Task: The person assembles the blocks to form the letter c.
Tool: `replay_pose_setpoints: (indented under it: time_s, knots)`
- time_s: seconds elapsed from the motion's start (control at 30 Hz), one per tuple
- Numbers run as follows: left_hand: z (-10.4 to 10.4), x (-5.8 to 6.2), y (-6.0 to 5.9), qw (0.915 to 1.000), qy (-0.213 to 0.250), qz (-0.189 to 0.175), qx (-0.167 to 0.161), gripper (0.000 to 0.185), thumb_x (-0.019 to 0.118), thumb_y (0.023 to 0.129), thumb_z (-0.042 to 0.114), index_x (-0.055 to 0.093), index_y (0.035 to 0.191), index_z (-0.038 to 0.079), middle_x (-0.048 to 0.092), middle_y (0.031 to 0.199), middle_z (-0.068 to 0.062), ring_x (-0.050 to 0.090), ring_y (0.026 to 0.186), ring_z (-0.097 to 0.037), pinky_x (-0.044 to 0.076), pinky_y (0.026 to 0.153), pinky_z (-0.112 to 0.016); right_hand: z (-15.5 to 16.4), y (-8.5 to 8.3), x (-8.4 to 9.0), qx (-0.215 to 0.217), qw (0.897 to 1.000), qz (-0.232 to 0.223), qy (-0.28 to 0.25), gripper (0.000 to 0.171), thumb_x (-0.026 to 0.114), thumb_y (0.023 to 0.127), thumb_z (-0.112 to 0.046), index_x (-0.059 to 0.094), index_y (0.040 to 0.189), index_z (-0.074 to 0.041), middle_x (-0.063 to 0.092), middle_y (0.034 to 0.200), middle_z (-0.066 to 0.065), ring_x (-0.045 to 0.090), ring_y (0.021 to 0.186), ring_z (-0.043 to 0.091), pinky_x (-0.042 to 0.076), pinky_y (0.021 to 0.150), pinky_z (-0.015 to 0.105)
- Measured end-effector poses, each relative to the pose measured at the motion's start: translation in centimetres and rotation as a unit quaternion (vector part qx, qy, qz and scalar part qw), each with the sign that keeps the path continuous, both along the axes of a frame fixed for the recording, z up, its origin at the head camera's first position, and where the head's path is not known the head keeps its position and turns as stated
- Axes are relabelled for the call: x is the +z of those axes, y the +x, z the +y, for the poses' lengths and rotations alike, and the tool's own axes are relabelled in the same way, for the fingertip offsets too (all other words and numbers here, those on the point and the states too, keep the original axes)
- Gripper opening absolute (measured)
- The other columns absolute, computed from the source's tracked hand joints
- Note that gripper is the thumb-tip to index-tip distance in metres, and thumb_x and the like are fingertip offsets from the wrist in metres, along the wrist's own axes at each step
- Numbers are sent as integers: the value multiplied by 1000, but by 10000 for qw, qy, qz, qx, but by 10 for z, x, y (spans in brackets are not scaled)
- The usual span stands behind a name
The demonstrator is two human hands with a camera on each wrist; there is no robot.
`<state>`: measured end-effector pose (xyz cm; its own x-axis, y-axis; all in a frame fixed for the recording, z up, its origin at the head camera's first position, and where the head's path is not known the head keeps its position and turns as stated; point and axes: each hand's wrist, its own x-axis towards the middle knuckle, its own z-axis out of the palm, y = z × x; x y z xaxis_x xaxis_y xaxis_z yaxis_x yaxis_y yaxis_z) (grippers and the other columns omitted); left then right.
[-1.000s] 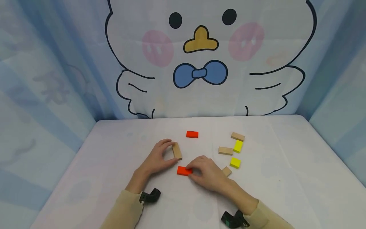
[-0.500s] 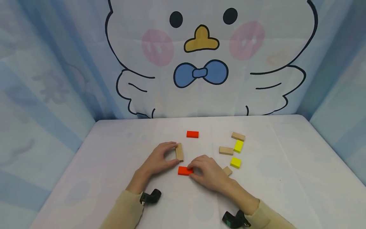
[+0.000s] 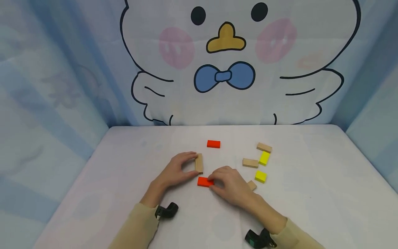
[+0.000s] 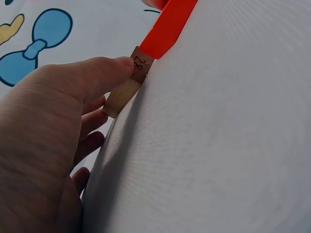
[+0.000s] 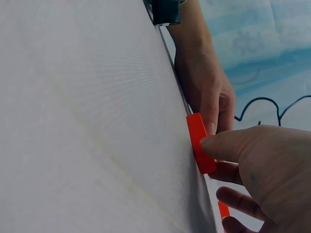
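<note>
My left hand [image 3: 175,171] pinches a plain wooden block [image 3: 199,164] lengthwise, thumb on its near end and fingers at its far end. The left wrist view shows the thumb against an end of this wooden block [image 4: 119,97] marked with "28". Just nearer to me lies a red block [image 3: 204,182], its right end pinched between the thumb and fingers of my right hand [image 3: 231,185]. In the right wrist view the thumb presses the side of the red block [image 5: 198,141]. In the left wrist view, the red block [image 4: 167,29] appears to touch or nearly touch the wooden one.
Another red block [image 3: 213,144] lies farther back. To the right are two yellow blocks [image 3: 260,176] and wooden blocks [image 3: 250,163], one partly hidden behind my right hand. A white cloth covers the table [image 3: 295,207]; a printed curtain [image 3: 224,107] stands behind it.
The wooden block in my left hand has shifted slightly right and turned straighter, its near end above the red block. My right hand keeps its grip on the red block. The head view has shifted slightly.
</note>
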<state>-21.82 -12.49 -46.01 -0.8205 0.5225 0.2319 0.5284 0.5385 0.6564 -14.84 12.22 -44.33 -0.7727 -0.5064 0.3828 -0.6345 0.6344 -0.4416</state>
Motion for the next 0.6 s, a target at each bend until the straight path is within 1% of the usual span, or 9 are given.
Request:
replay_pose_setpoints:
  time_s: [0.23,0.43,0.6]
  knots:
    - [1,1,0,9997,-86,-139,155,59,79,87,27,61,140,9,55,145,-8,45,137,-29,34,113,-50,-2,0,-1,-46,10000,-21,-45,20,84,82,-14,77,101,-12,72,98,-3,64,97,18,53,87,41]
    - [1,-1,-2,9999,-63,-22,102,58,80,87,26,61,140,9,56,144,-8,46,137,-28,34,113,-50,-6,2,-4,-26,9999,-35,-147,21,86,81,-16,76,99,-12,72,95,-5,64,93,16,53,85,39]
    - [2,-1,-2,9998,-126,-73,101,58,79,88,26,60,141,11,55,146,-6,45,137,-28,33,113,-51,-11,5,-2,-21,9998,-74,-177,22,87,80,-17,75,97,-11,71,93,-5,63,90,15,53,83,37]
